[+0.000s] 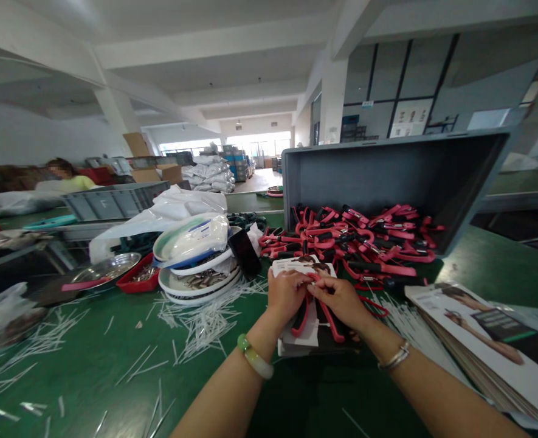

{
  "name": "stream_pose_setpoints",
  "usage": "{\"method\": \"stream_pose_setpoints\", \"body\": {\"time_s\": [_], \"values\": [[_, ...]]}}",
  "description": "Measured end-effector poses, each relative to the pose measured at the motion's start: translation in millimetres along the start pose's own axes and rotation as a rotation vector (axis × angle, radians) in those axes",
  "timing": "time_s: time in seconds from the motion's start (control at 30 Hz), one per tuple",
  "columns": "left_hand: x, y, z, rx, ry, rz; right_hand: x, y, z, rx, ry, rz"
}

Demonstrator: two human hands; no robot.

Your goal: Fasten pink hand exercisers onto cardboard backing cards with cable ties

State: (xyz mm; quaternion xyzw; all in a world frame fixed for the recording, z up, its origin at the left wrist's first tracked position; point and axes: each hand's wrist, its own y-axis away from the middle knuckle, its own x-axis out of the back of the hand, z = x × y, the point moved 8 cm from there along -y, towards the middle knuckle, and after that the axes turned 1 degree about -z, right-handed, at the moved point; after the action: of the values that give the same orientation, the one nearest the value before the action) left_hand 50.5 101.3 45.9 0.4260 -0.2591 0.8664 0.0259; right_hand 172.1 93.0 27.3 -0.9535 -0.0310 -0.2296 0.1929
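Observation:
My left hand [287,294] and my right hand [339,297] meet at the head of a pair of red and black pliers [331,322], whose two handles spread toward me. The fingers of both hands are closed at the pliers' head. Beneath the pliers lies a stack of printed cards [298,348] on the green table [196,389]. Just behind my hands, many red and black pliers [364,234] spill from a grey crate [364,173] tipped on its side. What my fingertips pinch is too small to tell.
White ties [205,322] lie scattered left and beside a card stack [492,347] on the right. Stacked plates [200,283], a black phone [244,254], a red tray [138,277] and a metal bowl [109,267] stand left. A person [70,175] is farther back.

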Motion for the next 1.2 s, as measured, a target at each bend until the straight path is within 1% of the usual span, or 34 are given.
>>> {"method": "stream_pose_setpoints", "body": {"time_s": [0.37, 0.53, 0.67, 0.8, 0.9, 0.97, 1.03, 1.07, 1.13, 1.2], "values": [[0.4, -0.6, 3.0, -0.002, -0.037, -0.005, -0.7, 0.3, -0.1, -0.028, -0.013, -0.017], [-0.5, 0.6, -1.1, 0.032, 0.006, -0.003, -0.2, -2.5, -2.4, -0.029, -0.001, -0.023], [-2.4, 0.1, -3.8, 0.041, 0.040, 0.001, -0.3, -4.0, -0.4, -0.059, 0.020, -0.036], [-6.4, -1.2, -6.9, 0.042, 0.080, 0.000, 0.7, -4.0, -3.3, -0.022, 0.029, -0.021], [-11.7, -0.9, -10.0, 0.031, 0.192, -0.059, 0.5, -5.6, -1.1, -0.041, 0.049, -0.014], [-13.2, 0.5, -10.0, 0.011, 0.380, -0.126, -0.3, -7.8, 3.1, -0.078, 0.067, -0.018], [-11.2, 2.5, -5.9, -0.035, 0.573, -0.194, -1.1, -10.1, 6.3, -0.100, 0.077, -0.018], [-9.3, 3.3, -3.5, -0.060, 0.626, -0.217, -1.6, -10.9, 7.2, -0.102, 0.079, -0.017], [-6.1, 3.3, -2.5, -0.070, 0.620, -0.215, -2.3, -11.0, 7.7, -0.094, 0.081, -0.006], [-4.3, 1.5, -6.9, -0.028, 0.533, -0.145, -1.7, -8.9, 7.9, -0.082, 0.085, 0.025]]}}
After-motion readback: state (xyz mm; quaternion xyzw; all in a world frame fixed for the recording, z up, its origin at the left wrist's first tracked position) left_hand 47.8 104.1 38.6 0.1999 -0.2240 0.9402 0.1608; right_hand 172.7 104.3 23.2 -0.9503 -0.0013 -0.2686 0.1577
